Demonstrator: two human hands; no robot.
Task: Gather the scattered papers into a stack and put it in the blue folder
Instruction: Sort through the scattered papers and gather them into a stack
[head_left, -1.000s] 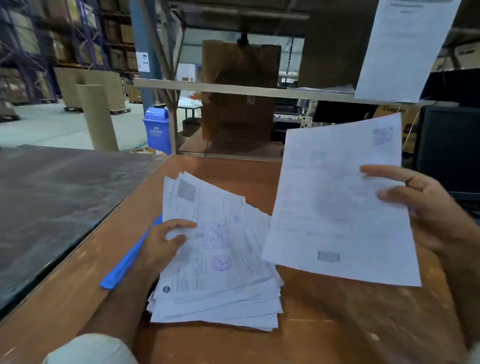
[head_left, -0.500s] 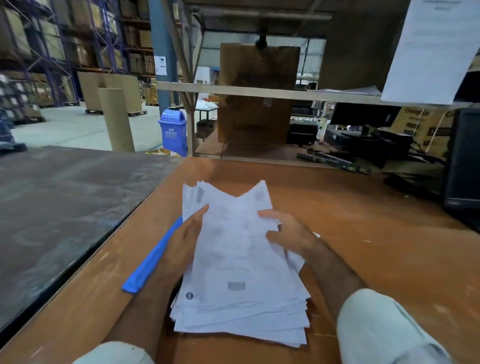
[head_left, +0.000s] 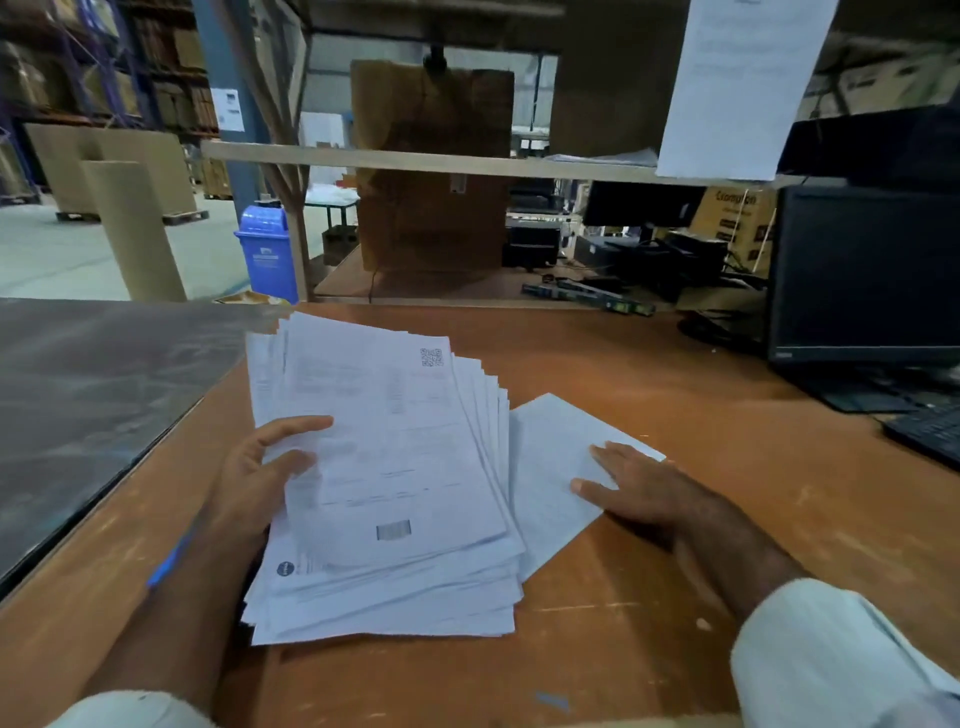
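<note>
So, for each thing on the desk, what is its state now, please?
paper stack: flat on desk, edges fanned, not squared
loose sheet: flat beside the stack, its left edge under it
blue folder: under the left arm, mostly hidden; cannot tell if open or closed
left hand: resting on the stack's left edge
right hand: flat on the loose sheet
monitor: screen dark

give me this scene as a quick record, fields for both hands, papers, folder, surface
left hand: resting on the left side of the paper stack
right hand: flat on a loose sheet right of the stack
stack: uneven, edges fanned
blue folder: mostly hidden under left arm and stack
surface: wooden table
</note>
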